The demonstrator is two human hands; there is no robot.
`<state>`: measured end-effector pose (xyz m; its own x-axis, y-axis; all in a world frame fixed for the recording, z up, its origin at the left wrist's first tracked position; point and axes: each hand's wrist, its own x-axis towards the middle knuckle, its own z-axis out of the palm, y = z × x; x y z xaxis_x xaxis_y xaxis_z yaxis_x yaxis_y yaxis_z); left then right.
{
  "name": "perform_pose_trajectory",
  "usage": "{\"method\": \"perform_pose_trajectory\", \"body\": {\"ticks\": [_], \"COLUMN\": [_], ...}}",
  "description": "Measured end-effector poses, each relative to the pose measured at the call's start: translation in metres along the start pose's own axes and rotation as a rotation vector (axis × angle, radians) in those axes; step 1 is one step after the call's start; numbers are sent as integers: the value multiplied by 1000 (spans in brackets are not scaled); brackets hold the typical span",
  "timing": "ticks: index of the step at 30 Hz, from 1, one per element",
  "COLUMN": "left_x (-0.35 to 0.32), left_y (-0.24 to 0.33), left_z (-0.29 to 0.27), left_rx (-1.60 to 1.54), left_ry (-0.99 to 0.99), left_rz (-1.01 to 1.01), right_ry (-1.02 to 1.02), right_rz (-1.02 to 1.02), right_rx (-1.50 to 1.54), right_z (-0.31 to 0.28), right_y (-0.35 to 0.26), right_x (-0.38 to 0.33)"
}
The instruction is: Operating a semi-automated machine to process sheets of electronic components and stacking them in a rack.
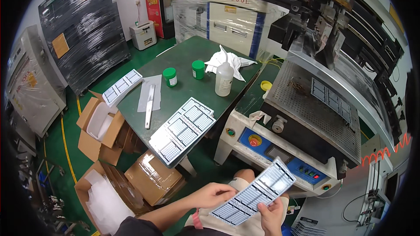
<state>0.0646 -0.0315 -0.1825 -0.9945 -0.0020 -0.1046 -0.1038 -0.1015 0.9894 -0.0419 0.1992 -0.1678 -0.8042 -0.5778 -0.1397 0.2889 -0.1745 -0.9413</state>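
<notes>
Two bare hands hold one long thin panel [255,192] low in the picture, right over the person's lap. This panel is a flat strip with a grid of little squares, and it tilts up toward the right. The left hand [213,194] pinches its lower left edge with closed fingers. The right hand [271,215] grips it from under, thumb on the bottom edge. Both hands are closed on the strip.

Just past the hands stands a printing machine [306,118]. It has a blue front with a red button [253,140], and a flat metal bed full of tiny holes. Another grid panel [331,99] lies on that bed, well apart from the one in the hands.

To the left of the machine is a green table [192,91]. A stack of grid panels [183,130] lies on its near corner. A long white scraper [149,105] rests on a grey sheet beside it. Farther back on the table stand two green jars [170,77], a clear bottle [224,79] and a white rag [229,61]. One more grid panel [122,87] sits on the table's far left edge.

Open cardboard boxes [131,179] sit on the green floor under the table. Big wrapped machines [85,28] stand far back by the wall.
</notes>
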Motion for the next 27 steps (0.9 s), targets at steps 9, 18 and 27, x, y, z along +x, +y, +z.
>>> {"method": "perform_pose_trajectory", "body": {"ticks": [9, 18, 27], "left_x": [-6, -53, -308], "left_y": [44, 37, -94], "left_z": [42, 20, -149], "left_rx": [27, 172, 524], "left_ry": [31, 408, 1821], "left_rz": [180, 123, -61], "right_ry": [66, -106, -16], "right_rz": [-68, 64, 87], "right_rx": [-23, 203, 139], "right_z": [-16, 8, -22], "right_y": [-6, 21, 29], "right_x": [-24, -10, -17]}}
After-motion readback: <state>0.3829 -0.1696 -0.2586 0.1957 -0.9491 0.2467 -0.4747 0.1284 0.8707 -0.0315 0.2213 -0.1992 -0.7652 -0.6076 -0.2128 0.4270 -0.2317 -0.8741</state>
